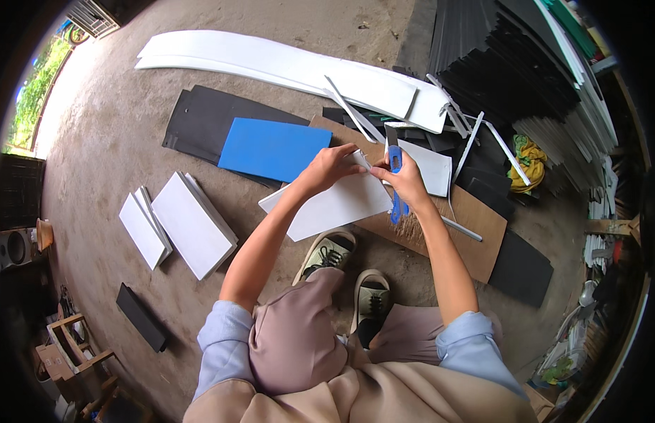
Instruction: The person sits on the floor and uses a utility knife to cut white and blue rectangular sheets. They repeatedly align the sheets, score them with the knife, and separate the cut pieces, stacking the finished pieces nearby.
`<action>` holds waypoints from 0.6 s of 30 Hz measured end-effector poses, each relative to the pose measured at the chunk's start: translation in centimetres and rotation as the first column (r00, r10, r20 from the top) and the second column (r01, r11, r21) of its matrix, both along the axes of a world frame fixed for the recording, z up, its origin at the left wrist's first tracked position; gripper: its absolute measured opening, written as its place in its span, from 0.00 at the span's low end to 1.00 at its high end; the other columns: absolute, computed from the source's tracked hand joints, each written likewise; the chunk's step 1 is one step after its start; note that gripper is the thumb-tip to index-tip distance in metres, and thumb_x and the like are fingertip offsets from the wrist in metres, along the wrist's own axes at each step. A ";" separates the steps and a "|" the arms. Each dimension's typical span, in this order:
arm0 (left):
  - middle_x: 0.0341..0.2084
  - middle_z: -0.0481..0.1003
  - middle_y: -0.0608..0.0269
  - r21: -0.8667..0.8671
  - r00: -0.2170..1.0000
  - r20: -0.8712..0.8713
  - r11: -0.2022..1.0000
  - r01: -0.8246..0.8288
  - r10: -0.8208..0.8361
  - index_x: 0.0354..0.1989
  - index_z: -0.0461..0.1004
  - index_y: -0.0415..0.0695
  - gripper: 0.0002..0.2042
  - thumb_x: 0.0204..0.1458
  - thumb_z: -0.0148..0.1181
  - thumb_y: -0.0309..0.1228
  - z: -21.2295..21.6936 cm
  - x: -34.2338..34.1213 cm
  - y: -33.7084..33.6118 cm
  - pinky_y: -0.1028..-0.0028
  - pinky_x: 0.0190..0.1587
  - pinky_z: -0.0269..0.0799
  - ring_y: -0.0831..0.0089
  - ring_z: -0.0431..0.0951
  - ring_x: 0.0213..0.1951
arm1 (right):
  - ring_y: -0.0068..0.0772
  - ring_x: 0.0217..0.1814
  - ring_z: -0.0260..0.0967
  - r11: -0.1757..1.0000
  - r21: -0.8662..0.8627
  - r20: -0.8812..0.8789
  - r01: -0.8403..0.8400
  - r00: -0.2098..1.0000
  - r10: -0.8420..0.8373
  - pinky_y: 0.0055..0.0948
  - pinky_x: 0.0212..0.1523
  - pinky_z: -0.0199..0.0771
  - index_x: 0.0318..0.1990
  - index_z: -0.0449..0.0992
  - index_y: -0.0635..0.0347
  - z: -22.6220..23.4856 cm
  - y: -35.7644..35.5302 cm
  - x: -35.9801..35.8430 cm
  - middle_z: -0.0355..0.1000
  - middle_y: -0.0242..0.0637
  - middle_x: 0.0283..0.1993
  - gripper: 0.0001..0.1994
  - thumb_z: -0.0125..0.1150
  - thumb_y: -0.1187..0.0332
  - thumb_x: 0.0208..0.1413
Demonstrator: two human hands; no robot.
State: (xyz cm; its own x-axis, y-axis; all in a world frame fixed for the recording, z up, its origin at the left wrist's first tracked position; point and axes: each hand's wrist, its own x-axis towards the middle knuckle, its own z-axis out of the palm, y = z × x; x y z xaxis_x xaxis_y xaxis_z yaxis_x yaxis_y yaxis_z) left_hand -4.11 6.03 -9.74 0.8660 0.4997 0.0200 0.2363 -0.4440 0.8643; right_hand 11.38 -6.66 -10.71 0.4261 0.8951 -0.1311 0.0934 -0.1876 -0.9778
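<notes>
My left hand [334, 169] grips the upper edge of a white foam sheet [340, 206], its thumb pressed on the face. Two corners of white sheet show at the sheet's left end, so there may be more than one layer. In my right hand [408, 182] is a blue utility knife [394, 159], its blade pointing away from me. The thumb and fingertips of that hand meet the sheet's top corner, close to my left fingertips. Below lies a brown board [475, 248], and another white sheet [435, 173] rests on it.
A blue sheet [271, 149] lies over black sheets [207, 116] at the left. Nearer are white stacks [190, 222] and a black block [142, 317]. Long white sheets [271, 62] stretch across the back. Black sheets [511, 70] and a yellow cloth [528, 163] are at the right.
</notes>
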 end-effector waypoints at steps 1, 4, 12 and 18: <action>0.31 0.73 0.45 -0.004 0.999 0.050 1.000 -0.001 0.001 0.42 0.68 0.34 0.23 0.42 0.62 0.37 1.8 -0.2 -0.2 0.67 0.33 0.68 0.56 0.74 0.31 | 0.21 0.30 0.65 0.999 0.047 -0.018 -0.002 1.000 0.003 0.22 0.33 0.65 0.32 0.66 0.61 2.3 0.1 -0.2 0.68 0.30 0.27 0.14 0.66 0.70 0.40; 0.29 0.73 0.47 0.030 0.980 0.200 1.000 -0.001 -0.005 0.41 0.68 0.34 0.20 0.42 0.61 0.35 7.7 -0.1 -1.7 0.69 0.33 0.68 0.61 0.74 0.30 | 0.20 0.30 0.66 0.992 0.126 0.145 0.001 0.989 -0.019 0.22 0.34 0.65 0.33 0.65 0.61 9.3 -1.0 -0.2 0.70 0.31 0.27 0.14 0.65 0.71 0.41; 0.30 0.72 0.48 0.226 0.919 0.393 0.969 -0.096 -0.001 0.37 0.68 0.33 0.16 0.43 0.60 0.30 19.0 0.2 -6.9 0.68 0.34 0.68 0.57 0.74 0.32 | 0.28 0.29 0.69 0.916 0.395 0.588 -0.065 0.785 -0.198 0.25 0.33 0.68 0.31 0.65 0.63 21.4 -6.3 -1.9 0.71 0.35 0.26 0.10 0.61 0.73 0.43; 0.28 0.72 0.50 0.424 0.934 0.335 0.905 -0.029 -0.127 0.34 0.69 0.35 0.13 0.41 0.59 0.29 21.8 0.2 -10.8 0.66 0.34 0.67 0.53 0.73 0.32 | 0.28 0.26 0.69 0.859 0.512 0.587 0.031 0.717 -0.376 0.22 0.34 0.67 0.31 0.68 0.65 22.6 -10.2 -3.3 0.71 0.34 0.25 0.09 0.61 0.75 0.43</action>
State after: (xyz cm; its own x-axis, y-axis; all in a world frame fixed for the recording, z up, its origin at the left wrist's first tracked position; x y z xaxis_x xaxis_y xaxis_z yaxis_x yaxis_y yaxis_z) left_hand -3.88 -4.80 12.10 0.7870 0.3341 0.5187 -0.0753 -0.7824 0.6182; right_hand 8.06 -16.86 11.92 0.4245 0.6541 0.6261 0.7423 0.1445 -0.6543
